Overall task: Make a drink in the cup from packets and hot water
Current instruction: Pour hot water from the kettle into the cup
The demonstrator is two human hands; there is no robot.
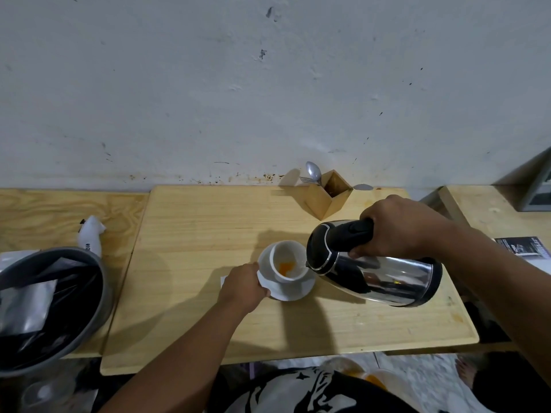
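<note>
Filling most of the upper view, a pale grey wall [268, 84] carries scuffs and brown splatter along its foot. Below it runs a light wooden desk [208, 308], with a second plywood surface [53, 216] butting against its left edge.

At the far left a grey bin [100, 296] lined with a black bag holds silvery packets [25, 308]. A white sachet-like object [91, 234] lies just behind the bin.

A stainless steel electric kettle [384, 275] with a black lid and handle is tipped hard over, its spout at the rim of a white cup [287, 259]. The cup stands on a white saucer [295, 289] near the middle of the desk and holds a small patch of orange powder or liquid [285, 267] at its bottom.

The right hand [396, 228] is clamped around the kettle's black handle. The left hand [244, 283] grips the saucer's near-left edge, and a white scrap [223, 280] shows just beside it.

Against the wall sits a wooden cutlery box [326, 198], tilted, with a spoon [313, 171] and a fork [307, 180] sticking out of it.
</note>
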